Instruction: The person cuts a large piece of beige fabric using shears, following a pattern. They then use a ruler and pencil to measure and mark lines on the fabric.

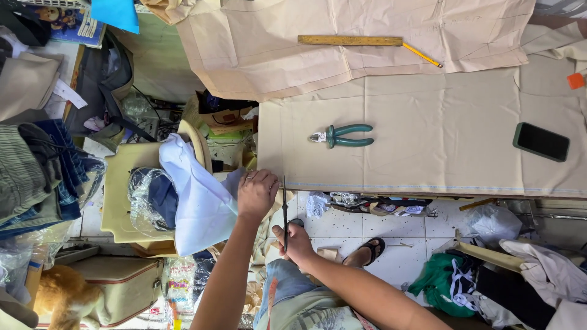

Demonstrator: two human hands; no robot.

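The right hand (296,242) is closed around the handles of one pair of scissors (285,211); the handles are hidden inside the fist, and only the thin dark blades show, pointing at the table edge. The left hand (256,192) presses flat on the corner of the beige cloth (428,131), fingers curled, gripping nothing visible. On the cloth: one pair of green-handled pliers (340,135), one phone (541,142), one wooden ruler (350,40), one yellow pencil (422,55).

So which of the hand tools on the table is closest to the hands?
The green-handled pliers, lying mid-table just above the left hand; the wooden ruler and yellow pencil lie at the far edge.
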